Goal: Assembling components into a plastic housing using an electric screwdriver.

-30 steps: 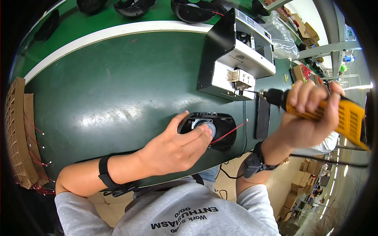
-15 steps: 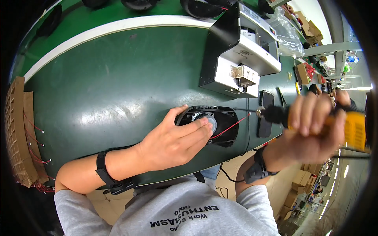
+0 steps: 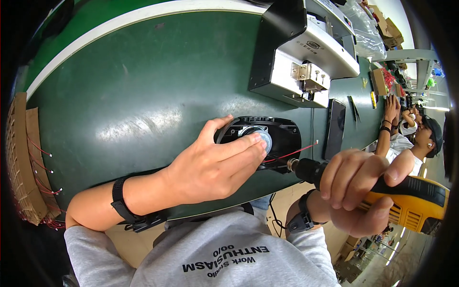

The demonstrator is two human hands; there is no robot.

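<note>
My left hand [image 3: 215,162] grips a black plastic housing [image 3: 288,135] lying on the green bench, thumb at its far left edge. Its fingers press on a round grey speaker [image 3: 267,142] seated inside, partly hidden by them. A thin red wire [image 3: 297,151] runs from the speaker area over the housing's right side to a small white connector. Wrapped around a yellow-and-black power screwdriver [image 3: 415,201], my right hand [image 3: 356,189] keeps it tilted with its metal tip at the housing's near right edge. Whether the tip touches the housing, I cannot tell.
Beyond the housing stands a silver-and-black bench machine [image 3: 306,57]. To its right lie a dark phone [image 3: 335,129] and black tweezers [image 3: 354,111]. A cardboard box [image 3: 31,162] with red wires is at the far left. Another person [image 3: 406,138] works at the right.
My right hand has brought the screwdriver left and down to the housing's near right edge. My left hand stays on the speaker and housing. The view has shifted, showing a person at right.
</note>
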